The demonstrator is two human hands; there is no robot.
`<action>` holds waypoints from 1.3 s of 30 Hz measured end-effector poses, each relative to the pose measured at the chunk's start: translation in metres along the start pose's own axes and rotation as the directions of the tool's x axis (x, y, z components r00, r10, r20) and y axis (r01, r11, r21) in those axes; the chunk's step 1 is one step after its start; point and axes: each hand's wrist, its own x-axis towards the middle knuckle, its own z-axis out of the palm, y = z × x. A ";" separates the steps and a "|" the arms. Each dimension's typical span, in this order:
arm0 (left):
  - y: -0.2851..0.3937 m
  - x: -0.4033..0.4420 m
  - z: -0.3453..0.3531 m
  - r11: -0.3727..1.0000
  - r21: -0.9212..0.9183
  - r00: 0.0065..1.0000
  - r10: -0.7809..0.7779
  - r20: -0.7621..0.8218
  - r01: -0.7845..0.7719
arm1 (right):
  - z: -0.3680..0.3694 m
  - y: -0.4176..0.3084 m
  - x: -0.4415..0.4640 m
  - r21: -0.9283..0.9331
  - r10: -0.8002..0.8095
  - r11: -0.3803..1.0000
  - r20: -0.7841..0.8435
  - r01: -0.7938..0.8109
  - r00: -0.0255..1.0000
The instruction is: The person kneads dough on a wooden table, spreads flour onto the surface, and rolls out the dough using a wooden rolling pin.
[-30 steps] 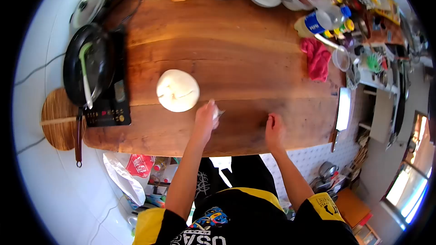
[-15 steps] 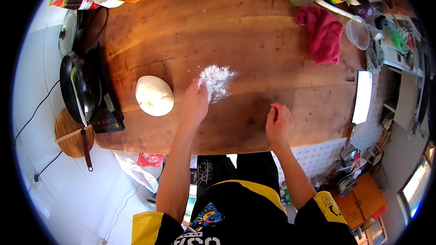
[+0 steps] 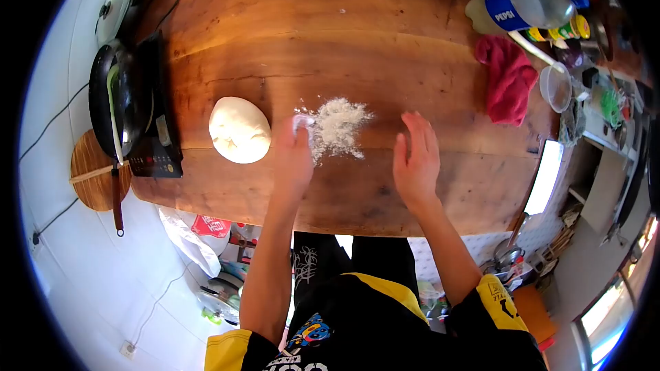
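A smooth ball of pale dough (image 3: 239, 130) rests on the wooden table (image 3: 289, 62). To its right, a loose patch of white flour (image 3: 340, 127) is spread on the wood. My left hand (image 3: 293, 154) is between the two, at the flour's left edge, with white flour on its fingertips. Motion smears its fingers, so I cannot make out whether they are closed. On the other side of the flour, my right hand (image 3: 419, 161) is open and holds nothing, its thumb apart from the stretched fingers.
At the left edge, a black wok (image 3: 102, 113) sits on an induction cooker (image 3: 157, 166), above a round wooden board (image 3: 93, 192). A red cloth (image 3: 510, 86), a Pepsi bottle (image 3: 503, 8) and a clear plastic ladle (image 3: 554, 88) lie to the right. A wide-bladed knife (image 3: 544, 177) lies along the right edge.
My right hand has moved forward and gone from curled to open fingers. The flour patch is wider. My left hand stays beside it, now blurred. The whole view has shifted slightly.
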 end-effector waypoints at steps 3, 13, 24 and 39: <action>0.000 -0.005 0.004 0.895 0.207 0.919 0.390 0.065 -0.395 | -0.018 0.003 -0.027 -0.028 0.082 0.996 0.036 -0.081 0.996; -0.006 -0.011 0.106 0.335 0.465 0.532 0.746 0.401 -0.820 | -0.063 0.005 -0.093 -0.004 0.309 0.951 0.082 -0.310 0.947; 0.034 0.001 0.144 0.266 0.634 0.561 0.762 0.324 -0.727 | -0.095 0.000 -0.123 0.066 0.488 0.869 0.048 -0.490 0.872; 0.053 0.021 0.140 0.243 0.610 0.518 0.791 0.325 -0.754 | -0.091 -0.031 -0.102 0.090 0.453 0.889 -0.023 -0.450 0.891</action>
